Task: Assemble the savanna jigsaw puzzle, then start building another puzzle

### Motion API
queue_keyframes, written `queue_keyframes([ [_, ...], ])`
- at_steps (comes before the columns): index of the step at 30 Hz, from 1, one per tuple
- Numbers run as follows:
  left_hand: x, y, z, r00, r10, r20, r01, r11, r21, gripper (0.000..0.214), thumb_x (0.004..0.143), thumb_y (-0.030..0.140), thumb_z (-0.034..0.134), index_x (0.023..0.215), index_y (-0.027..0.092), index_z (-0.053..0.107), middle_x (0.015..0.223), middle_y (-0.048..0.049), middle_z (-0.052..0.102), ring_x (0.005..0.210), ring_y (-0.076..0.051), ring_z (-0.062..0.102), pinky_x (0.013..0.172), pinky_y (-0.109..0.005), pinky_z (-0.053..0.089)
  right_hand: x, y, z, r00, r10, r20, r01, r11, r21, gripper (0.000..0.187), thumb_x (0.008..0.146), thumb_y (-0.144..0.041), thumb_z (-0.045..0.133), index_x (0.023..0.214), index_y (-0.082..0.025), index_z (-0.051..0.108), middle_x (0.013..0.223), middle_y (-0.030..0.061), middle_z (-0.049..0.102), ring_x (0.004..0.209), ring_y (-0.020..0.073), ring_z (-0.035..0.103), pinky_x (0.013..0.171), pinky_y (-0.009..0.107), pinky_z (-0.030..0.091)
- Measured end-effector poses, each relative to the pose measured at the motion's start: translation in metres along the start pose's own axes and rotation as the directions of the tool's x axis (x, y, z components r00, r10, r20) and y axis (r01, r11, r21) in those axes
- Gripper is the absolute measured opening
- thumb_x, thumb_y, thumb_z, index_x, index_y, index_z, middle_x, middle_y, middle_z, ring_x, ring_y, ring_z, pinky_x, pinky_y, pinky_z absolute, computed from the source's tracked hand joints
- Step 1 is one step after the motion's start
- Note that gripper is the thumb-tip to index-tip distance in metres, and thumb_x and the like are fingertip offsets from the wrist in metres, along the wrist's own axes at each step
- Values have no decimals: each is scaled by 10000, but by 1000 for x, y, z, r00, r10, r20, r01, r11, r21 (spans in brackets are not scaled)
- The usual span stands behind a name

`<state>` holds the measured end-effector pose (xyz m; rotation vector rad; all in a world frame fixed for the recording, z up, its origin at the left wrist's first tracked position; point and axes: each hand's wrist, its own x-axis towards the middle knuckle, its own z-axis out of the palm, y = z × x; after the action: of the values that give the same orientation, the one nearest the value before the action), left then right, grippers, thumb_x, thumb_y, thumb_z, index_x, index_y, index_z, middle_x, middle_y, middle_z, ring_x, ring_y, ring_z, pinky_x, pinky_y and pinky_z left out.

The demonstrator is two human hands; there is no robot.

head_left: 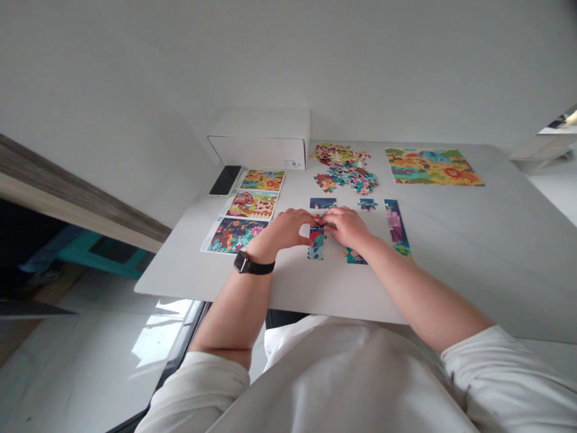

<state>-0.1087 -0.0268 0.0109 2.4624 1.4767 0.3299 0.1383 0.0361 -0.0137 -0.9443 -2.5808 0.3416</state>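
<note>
My left hand (pixel 288 227) and my right hand (pixel 346 226) meet at the middle of the white table (pixel 473 252), fingertips pinched together on a small puzzle piece (pixel 318 221). That piece sits at the top of a short joined strip of pieces (pixel 316 245). A dark watch is on my left wrist. Around the hands lie a small joined blue section (pixel 323 203), a single piece (pixel 367 204), a long purple-and-blue strip (pixel 397 227) and another piece (pixel 354 257) partly under my right forearm.
A heap of loose pieces (pixel 345 167) lies behind the hands. A finished yellow puzzle (pixel 431 166) lies at the back right. A sheet with three reference pictures (pixel 246 209), a black phone (pixel 225 180) and a white box (pixel 261 139) are on the left.
</note>
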Motion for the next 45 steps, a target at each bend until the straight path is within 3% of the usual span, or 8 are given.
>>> queue_keyframes([
  [10,1,2,-2,1000,18,2,-18,1000,9,494,905,469,888,1361,321,766,1503,-54,734,1399,-301,668,1248,-437,458,-1,-5,-4,1000,6,0,-6,998,-60,160,1008,-224,756,1120,-247,868,1267,90,816,1115,295,699,1038,464,527],
  [21,-1,9,-2,999,-28,-21,28,1000,-12,490,848,461,922,1315,360,814,1477,-58,737,1351,-317,691,1198,-449,515,-2,-9,-7,1000,14,0,-14,998,-54,169,1002,-198,742,1125,-245,846,1204,87,832,1092,284,728,1019,449,543],
  [31,-4,11,-4,999,-49,13,49,999,-1,459,838,490,920,1268,356,831,1484,-53,732,1329,-326,689,1173,-445,525,-2,-10,-7,1000,0,15,0,1000,-22,232,1006,-177,713,1174,-247,857,1300,87,827,1139,286,731,1070,458,539],
  [45,-7,8,-3,996,-48,73,48,999,3,640,823,478,941,1402,318,721,1584,-65,671,1415,-365,625,1246,-499,463,-8,-8,-7,995,-94,44,92,995,49,292,967,-252,802,1257,-264,833,1342,91,814,1282,319,702,1165,510,509],
])
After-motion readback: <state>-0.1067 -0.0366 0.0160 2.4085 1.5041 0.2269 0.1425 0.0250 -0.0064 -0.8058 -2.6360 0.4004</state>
